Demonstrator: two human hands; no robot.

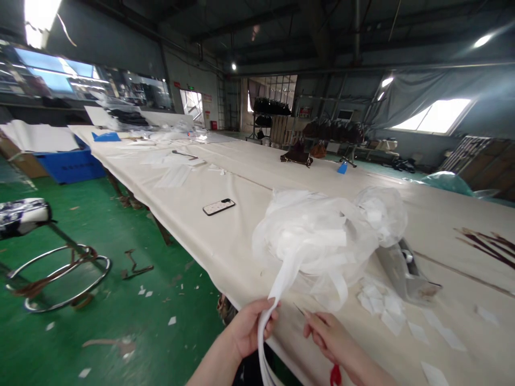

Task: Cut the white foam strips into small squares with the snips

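Observation:
My left hand is closed around a long white strip. The strip comes out of a clear plastic bag full of white material and hangs down past the table edge. To the right, my right hand is curled around what look like red-handled scissors; a thin dark tip points toward the strip, and the rest is hidden by my fingers. Small white cut pieces lie right of the bag, near a grey open holder.
A phone lies on the long cream-covered table. Farther back are white sheets and dark bags. Brown strips lie at right. On the green floor stand a stool and a blue crate.

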